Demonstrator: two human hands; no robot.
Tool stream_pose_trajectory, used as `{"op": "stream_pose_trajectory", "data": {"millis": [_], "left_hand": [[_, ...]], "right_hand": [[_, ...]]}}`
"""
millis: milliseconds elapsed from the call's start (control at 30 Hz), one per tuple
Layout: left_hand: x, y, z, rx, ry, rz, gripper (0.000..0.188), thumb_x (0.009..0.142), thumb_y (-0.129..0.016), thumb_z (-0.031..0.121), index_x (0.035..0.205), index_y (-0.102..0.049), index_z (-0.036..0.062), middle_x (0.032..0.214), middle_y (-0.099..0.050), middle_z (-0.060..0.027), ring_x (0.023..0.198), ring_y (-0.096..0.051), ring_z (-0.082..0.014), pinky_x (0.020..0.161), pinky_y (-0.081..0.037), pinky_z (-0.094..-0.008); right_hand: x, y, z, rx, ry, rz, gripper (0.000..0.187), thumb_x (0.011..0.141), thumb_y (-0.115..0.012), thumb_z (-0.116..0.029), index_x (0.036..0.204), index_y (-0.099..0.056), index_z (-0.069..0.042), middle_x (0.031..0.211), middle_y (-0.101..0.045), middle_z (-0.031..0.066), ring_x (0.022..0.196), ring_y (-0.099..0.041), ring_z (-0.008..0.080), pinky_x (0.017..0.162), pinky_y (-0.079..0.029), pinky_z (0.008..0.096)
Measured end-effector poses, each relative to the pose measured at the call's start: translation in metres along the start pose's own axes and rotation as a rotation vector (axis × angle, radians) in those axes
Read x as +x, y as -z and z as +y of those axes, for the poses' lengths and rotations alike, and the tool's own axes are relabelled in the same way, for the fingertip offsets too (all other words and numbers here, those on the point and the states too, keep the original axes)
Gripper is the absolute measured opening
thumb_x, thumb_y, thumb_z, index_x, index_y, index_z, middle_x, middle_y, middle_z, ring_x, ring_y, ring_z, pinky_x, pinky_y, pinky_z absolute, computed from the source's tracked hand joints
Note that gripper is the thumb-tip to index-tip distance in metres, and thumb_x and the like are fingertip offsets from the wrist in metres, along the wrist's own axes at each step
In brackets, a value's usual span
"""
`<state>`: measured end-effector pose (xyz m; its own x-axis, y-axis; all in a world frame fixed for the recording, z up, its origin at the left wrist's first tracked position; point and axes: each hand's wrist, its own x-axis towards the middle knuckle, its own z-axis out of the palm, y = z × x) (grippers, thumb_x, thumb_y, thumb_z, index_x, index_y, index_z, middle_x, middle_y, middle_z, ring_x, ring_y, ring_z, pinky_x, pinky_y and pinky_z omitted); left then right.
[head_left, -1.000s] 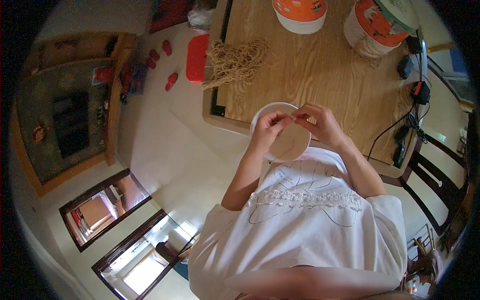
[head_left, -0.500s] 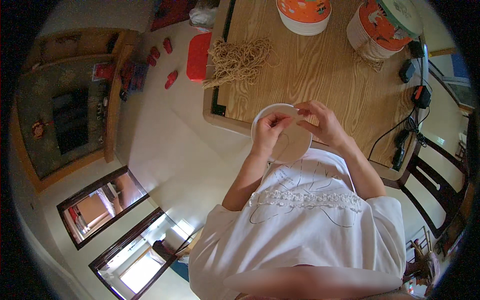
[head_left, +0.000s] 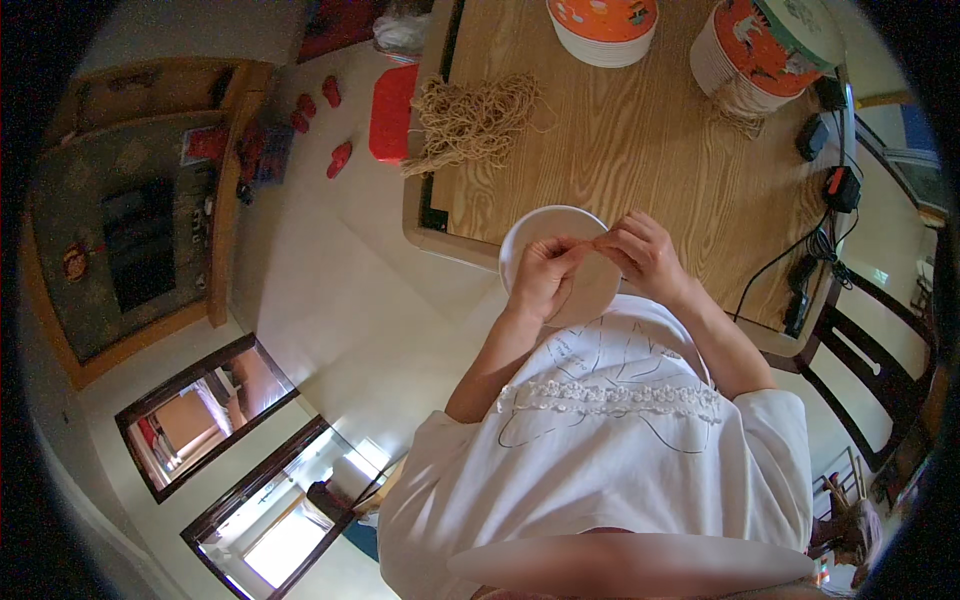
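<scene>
A round white paper bowl (head_left: 592,290) sits against the table's near edge, just above my lap, its inside facing up. Over it my left hand (head_left: 544,276) is closed in a pinch, thumb and forefinger pressed together. My right hand (head_left: 648,258) pinches as well, its fingertips meeting those of the left above the bowl's middle. Whatever lies between the fingertips is too small to make out. A loose heap of tan twine (head_left: 475,120) rests on the table's left side, beyond the bowl.
The wooden table (head_left: 600,130) holds one stack of orange-patterned bowls (head_left: 605,30) at the far edge and a second stack (head_left: 745,60) at far right, with twine beside it. Black adapters and cables (head_left: 825,235) run along the right edge. A red stool (head_left: 391,115) stands left; a dark chair (head_left: 870,360) right.
My right hand's fingers have closed and come down to meet the left fingertips. The left hand has turned slightly over the bowl. The whole view has shifted a little.
</scene>
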<state>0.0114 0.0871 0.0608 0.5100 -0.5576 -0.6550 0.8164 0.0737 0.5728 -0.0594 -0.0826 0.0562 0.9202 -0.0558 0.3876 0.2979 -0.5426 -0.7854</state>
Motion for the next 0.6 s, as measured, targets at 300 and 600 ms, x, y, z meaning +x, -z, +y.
{"op": "stream_pose_trajectory", "data": {"millis": [300, 600], "left_hand": [[0.007, 0.001, -0.014, 0.6, -0.392, 0.048, 0.007, 0.074, -0.064, 0.003, 0.08, -0.066, 0.0005, 0.072, -0.063, -0.0011, 0.067, -0.055, -0.006, 0.062, -0.044, -0.0203], [0.018, -0.003, -0.015, 0.803, -0.351, 0.222, 0.009, 0.076, -0.064, 0.005, 0.083, -0.065, -0.0002, 0.076, -0.064, -0.0031, 0.069, -0.056, -0.0085, 0.063, -0.045, -0.0235]], "right_hand": [[-0.012, -0.003, 0.001, -0.038, -0.03, -0.024, 0.014, 0.069, -0.062, -0.008, 0.081, -0.057, -0.004, 0.073, -0.053, 0.0093, 0.069, -0.051, 0.0281, 0.059, -0.04, 0.0371], [-0.008, -0.002, 0.015, -0.098, -0.266, 0.004, 0.006, 0.077, -0.056, -0.007, 0.08, -0.054, -0.003, 0.073, -0.053, 0.0132, 0.07, -0.052, 0.0329, 0.062, -0.041, 0.0397]]}}
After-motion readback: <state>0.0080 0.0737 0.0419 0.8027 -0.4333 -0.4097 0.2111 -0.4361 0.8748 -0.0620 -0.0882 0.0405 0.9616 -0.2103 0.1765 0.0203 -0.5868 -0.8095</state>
